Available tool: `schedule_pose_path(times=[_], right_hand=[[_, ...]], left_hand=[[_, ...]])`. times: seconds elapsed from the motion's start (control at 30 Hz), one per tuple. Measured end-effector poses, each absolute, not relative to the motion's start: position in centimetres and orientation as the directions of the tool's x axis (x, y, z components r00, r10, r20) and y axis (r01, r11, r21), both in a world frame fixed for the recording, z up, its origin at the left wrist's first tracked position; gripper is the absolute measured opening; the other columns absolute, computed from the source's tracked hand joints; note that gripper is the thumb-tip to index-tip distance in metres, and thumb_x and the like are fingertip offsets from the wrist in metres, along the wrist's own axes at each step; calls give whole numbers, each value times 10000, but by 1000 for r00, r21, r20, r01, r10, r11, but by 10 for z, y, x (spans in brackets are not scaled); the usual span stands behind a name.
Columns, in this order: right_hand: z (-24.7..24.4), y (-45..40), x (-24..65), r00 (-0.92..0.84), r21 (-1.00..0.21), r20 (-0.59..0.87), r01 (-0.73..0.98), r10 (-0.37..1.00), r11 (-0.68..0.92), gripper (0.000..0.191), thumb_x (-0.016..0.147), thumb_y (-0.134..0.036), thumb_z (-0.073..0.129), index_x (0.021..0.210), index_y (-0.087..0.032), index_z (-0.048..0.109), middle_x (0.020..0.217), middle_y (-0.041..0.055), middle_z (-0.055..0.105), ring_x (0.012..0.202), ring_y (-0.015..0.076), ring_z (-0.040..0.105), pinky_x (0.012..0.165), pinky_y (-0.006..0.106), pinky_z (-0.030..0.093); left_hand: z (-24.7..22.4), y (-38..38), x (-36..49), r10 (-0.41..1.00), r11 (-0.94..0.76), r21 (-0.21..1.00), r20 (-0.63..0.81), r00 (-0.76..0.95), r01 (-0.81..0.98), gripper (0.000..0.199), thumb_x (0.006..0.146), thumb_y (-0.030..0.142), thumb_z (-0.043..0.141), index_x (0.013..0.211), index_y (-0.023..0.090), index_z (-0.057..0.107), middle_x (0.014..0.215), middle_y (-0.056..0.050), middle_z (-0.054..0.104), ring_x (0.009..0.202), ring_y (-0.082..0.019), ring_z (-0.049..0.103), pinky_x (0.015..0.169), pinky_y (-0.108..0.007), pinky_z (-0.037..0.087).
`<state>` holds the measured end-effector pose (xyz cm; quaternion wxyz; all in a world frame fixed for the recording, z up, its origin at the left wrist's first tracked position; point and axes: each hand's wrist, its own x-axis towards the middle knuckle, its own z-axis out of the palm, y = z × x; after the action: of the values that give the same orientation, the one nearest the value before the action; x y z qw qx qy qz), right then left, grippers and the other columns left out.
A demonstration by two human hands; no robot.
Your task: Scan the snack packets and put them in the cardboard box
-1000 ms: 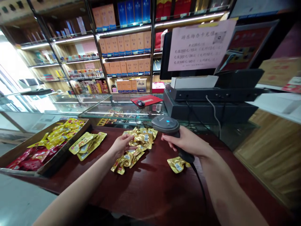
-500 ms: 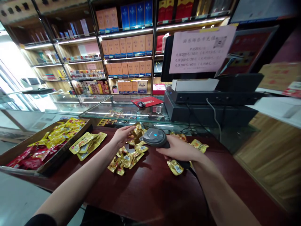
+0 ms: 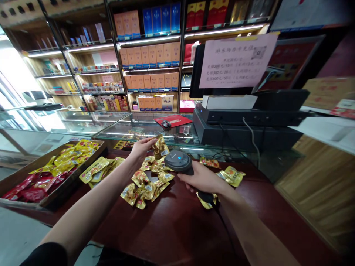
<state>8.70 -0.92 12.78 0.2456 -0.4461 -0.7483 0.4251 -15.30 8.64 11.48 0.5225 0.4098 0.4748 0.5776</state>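
Between the fingertips of my left hand (image 3: 141, 149), a gold snack packet (image 3: 161, 147) is pinched and hangs above a loose pile of similar gold packets (image 3: 145, 186). My right hand (image 3: 203, 177) is wrapped around the handle of a black barcode scanner (image 3: 179, 161), which has a small blue light on top. The scanner's head points left, close to the raised packet. One gold packet (image 3: 206, 200) lies under the scanner's handle end, partly covered. More yellow packets (image 3: 233, 175) lie to the right of my right hand.
At the left stands a cardboard box (image 3: 51, 203) of yellow and red packets, with several flat yellow packets (image 3: 95, 169) beside it. A glass counter (image 3: 133, 127) runs behind the dark red table (image 3: 166, 229). A monitor with a pink notice (image 3: 235, 62) stands at right; the scanner's cable (image 3: 224, 221) trails forward.
My left hand has lifted the gold packet slightly, turning a pale label patch toward the scanner. The scanner in my right hand has shifted a little left.
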Motion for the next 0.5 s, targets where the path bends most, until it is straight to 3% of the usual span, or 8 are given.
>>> schedule_pose_path(times=[0.2, 0.37, 0.5], right_hand=[[123, -7, 87, -462, -871, 6, 433, 887, 231, 96, 825, -279, 598, 844, -197, 552, 522, -23, 613, 436, 138, 589, 426, 226, 446], [124, -6, 88, -470, -890, -10, 406, 882, 206, 112, 821, -292, 616, 821, -194, 561, 544, -14, 626, 445, 137, 595, 424, 225, 454], [130, -9, 88, -475, -903, -51, 398, 879, 163, 155, 819, -318, 636, 866, -181, 580, 570, -5, 644, 454, 133, 595, 421, 223, 462]], left_hand=[[114, 86, -149, 996, 28, 974, -46, -76, -223, 487, 509, 430, 894, 873, 145, 740, 858, -84, 733, 749, -191, 679, 669, -308, 545], [111, 87, -150, 995, 0, 973, -23, -96, -230, 466, 526, 391, 896, 905, 165, 744, 808, -38, 709, 618, -119, 634, 548, -221, 500], [105, 62, -176, 992, 65, 978, -84, -90, -198, 439, 554, 373, 890, 893, 138, 742, 743, -39, 686, 520, -76, 572, 447, -168, 416]])
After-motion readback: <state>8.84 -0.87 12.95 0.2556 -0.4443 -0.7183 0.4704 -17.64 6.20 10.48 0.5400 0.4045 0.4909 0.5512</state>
